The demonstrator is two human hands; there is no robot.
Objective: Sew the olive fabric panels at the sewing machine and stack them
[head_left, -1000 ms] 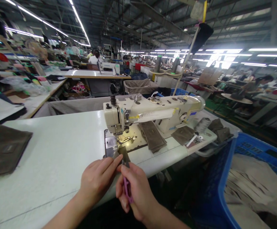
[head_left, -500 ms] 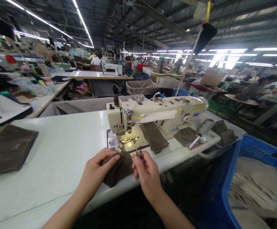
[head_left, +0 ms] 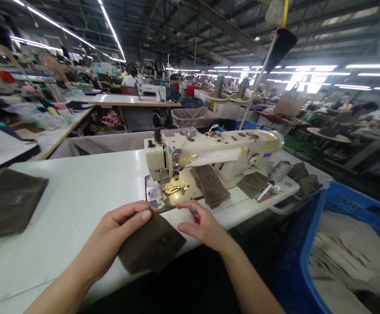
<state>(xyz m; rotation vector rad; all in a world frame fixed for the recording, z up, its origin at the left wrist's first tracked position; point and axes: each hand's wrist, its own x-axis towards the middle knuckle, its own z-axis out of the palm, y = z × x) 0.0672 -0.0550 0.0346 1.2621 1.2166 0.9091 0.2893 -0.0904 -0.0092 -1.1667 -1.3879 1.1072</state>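
Fabric panel [head_left: 149, 244] turned label-up [head_left: 164, 239] over tabletop's [head_left: 75, 187] front edge.
Left hand [head_left: 120, 224] pinches top corner; right hand [head_left: 206, 224] curls round snips [head_left: 194, 213]. Likely light, soft; grip edges.

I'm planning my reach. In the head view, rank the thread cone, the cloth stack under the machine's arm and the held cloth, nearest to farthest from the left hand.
1. Held cloth: gripped by the left hand.
2. Cloth stack: rightward, beyond the right hand.
3. Thread cone: farthest right.
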